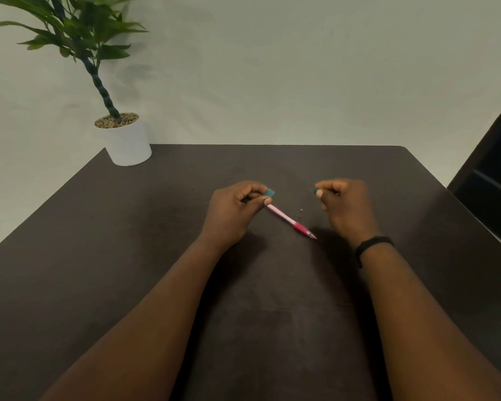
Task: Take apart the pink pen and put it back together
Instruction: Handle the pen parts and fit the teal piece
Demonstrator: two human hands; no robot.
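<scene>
The pink pen [289,220] points down and to the right, with a darker pink grip and a clear tip close to the dark table [128,256]. My left hand [235,212] grips its upper end between thumb and fingers. A teal patch [270,193] shows at a fingertip of that hand. My right hand [346,209] hovers to the right of the pen, fingers curled, blurred, with a small teal bit [316,192] at a fingertip. I cannot tell whether it pinches a part. A tiny spring-like piece [301,212] lies on the table between the hands.
A potted plant in a white pot [128,143] stands at the table's far left corner. A dark panel [492,180] rises beyond the right edge. A black band [372,246] circles my right wrist. A pale wall is behind the table.
</scene>
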